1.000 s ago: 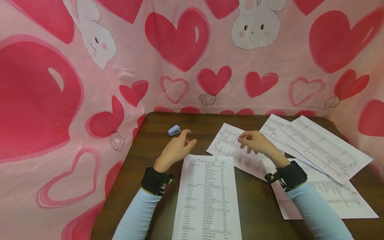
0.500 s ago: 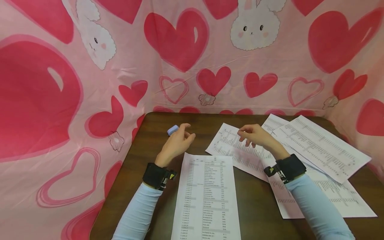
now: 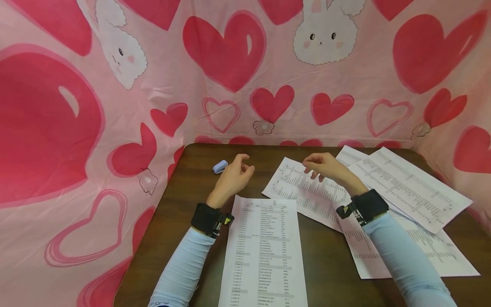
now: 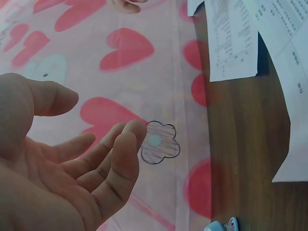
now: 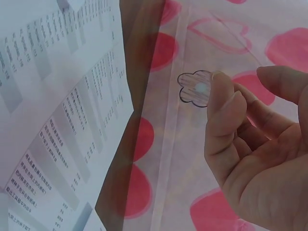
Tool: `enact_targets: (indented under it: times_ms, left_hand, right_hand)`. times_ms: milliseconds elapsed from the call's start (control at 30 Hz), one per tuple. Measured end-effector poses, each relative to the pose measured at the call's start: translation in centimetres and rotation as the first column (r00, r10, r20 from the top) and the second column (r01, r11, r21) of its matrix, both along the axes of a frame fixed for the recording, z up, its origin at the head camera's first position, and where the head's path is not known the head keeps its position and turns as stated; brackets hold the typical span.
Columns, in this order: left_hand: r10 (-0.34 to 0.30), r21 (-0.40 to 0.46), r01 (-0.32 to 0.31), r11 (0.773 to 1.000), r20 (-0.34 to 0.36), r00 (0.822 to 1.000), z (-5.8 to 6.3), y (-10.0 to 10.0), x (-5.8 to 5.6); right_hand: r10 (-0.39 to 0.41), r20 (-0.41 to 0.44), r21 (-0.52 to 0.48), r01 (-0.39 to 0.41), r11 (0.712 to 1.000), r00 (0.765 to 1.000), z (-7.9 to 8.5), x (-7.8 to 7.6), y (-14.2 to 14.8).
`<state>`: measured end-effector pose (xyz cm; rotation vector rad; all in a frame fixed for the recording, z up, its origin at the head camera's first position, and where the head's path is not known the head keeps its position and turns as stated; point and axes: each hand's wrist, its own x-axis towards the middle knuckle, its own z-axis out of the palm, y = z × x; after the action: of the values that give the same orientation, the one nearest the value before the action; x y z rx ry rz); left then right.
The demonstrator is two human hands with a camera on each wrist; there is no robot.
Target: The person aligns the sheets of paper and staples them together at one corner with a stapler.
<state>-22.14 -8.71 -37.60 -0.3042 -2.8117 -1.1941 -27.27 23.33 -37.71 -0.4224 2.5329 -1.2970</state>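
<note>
My left hand (image 3: 233, 175) hovers over the table beyond the top of a printed sheet (image 3: 264, 251), its fingers loosely bent and holding nothing. Just left of it lies a small lavender stapler (image 3: 220, 166), whose end (image 4: 219, 226) shows at the bottom of the left wrist view. Above a second, slanted sheet (image 3: 281, 183) is my right hand (image 3: 326, 165), also without anything in its grasp. In the right wrist view the thumb and fingers of the right hand (image 5: 262, 149) are apart, with printed paper (image 5: 62, 96) to the left.
Several more printed sheets (image 3: 418, 187) overlap at odd angles on the right side of the dark wooden table (image 3: 326, 264). A pink cloth (image 3: 215, 115) with hearts and rabbits hangs behind the table and along its left side.
Both hands have moved slightly away from me, toward the table's far side, and the left one also a little right. The sheets and the stapler stay where they were.
</note>
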Motion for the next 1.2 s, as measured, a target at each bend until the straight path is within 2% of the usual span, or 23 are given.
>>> enact_targets:
  times_ms: [433, 667, 900, 1200]
  left_hand:
    - [0.043, 0.013, -0.044, 0.999, 0.06, 0.997, -1.6, 0.8, -1.1]
    - [0.057, 0.022, -0.058, 0.998, 0.029, 0.998, -2.2, 1.2, -1.6]
    - [0.085, 0.037, -0.084, 0.996, -0.034, 0.996, -2.1, 1.8, -3.1]
    - [0.052, 0.142, -0.059, 0.988, 0.053, 0.997, -1.4, 2.8, -3.8]
  right_hand:
    - [-0.038, 0.045, -0.024, 0.039, 0.999, 0.998, -0.9, -1.5, 0.5]
    - [-0.063, 0.05, 0.016, 0.063, 0.998, 0.997, -1.0, -2.5, 0.6]
    - [-0.081, 0.044, 0.033, 0.08, 0.996, 0.996, -1.1, -3.8, 1.0]
    - [-0.09, 0.068, 0.061, 0.086, 0.994, 0.994, -1.4, -4.8, 1.1]
